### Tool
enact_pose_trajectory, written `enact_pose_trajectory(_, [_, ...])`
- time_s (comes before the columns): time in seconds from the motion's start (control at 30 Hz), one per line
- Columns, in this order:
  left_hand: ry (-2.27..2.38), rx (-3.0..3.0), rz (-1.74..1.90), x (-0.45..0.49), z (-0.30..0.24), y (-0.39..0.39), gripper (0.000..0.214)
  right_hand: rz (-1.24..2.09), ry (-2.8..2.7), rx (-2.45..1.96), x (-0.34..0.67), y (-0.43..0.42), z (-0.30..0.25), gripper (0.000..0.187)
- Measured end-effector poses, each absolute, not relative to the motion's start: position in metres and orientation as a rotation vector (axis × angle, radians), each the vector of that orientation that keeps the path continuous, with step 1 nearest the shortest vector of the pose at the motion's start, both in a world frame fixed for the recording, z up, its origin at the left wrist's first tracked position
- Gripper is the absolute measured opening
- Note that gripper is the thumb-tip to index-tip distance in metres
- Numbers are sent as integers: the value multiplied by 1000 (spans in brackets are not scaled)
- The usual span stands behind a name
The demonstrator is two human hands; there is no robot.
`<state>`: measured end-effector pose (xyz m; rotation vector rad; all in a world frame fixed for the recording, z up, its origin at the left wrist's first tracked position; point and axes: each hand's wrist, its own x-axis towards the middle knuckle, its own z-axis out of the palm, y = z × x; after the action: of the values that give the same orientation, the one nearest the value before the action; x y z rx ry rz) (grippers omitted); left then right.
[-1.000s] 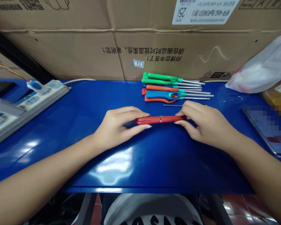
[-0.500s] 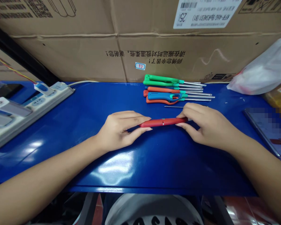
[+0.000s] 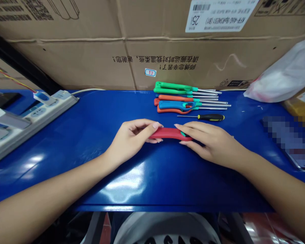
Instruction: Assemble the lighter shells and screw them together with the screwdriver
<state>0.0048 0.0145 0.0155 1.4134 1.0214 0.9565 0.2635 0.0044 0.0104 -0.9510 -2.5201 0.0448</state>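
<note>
The fingers of the left hand were pinched on the near end of a long red plastic lighter handle, thumb above and fingertips beneath. The right hand was closed over the handle's other end, index finger laid along its top, a small green part just showing at the fingertips. The handle lay level, low over the glossy blue metal tabletop, between the two hands at the middle of the bench.

In my judgement the work in hand was the seating of the two ends of the handle together. It would be done well with both grips kept square to the long axis, pressure applied evenly along the seam, and the piece held low over the table for support.

Against the earlier frames, the right hand had slid leftward along the handle, so less red showed between the hands. That shift had uncovered a slim black-and-yellow screwdriver, lying just beyond the right hand; only its shaft was seen before.

Farther back lay a stack of green, orange and blue plastic lighters with steel tubes, unmoved. A white power strip sat at far left, a white plastic bag at far right, and brown cardboard boxes stood behind.
</note>
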Motion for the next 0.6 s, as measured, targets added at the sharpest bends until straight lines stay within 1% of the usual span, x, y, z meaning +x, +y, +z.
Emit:
enact_pose_trajectory(0.1, [927, 1684, 1020, 1, 13, 15, 32, 141, -2451, -956, 265, 4, 11, 35])
enact_pose_trajectory(0.27, [803, 2133, 1067, -4, 13, 13, 25, 174, -2461, -922, 262, 2, 12, 38])
enact_pose_trajectory(0.5, [820, 2182, 1048, -2, 11, 8, 21, 203, -2468, -962, 256, -2, 6, 29])
enact_pose_trajectory(0.6, [847, 2220, 1038, -2, 10, 11, 22, 227, -2467, -1000, 257, -1, 6, 30])
